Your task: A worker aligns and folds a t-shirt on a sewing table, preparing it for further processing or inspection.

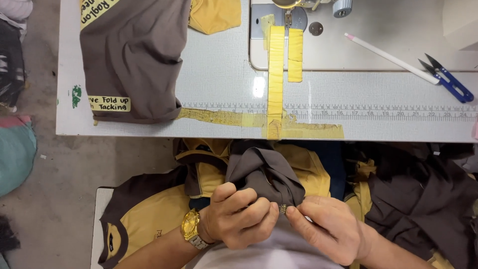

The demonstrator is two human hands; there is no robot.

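At the bottom centre of the frame we see the left hand (239, 216), a gold watch (190, 225) on its wrist, curled shut around a fold of brown cloth (264, 172). The right hand (326, 226) meets it from the right, thumb and forefinger pinched on the same edge of cloth, so both hands come together there. The cloth rises toward the table edge, lying over yellow and brown garments (149, 209) in the lap. Above, the white table (219, 84) carries strips of yellow tape (275, 74), a ruler strip (378, 113), and another brown garment (132, 55) at upper left. Blue snips (450, 79) and a white pencil (391, 59) lie at upper right.
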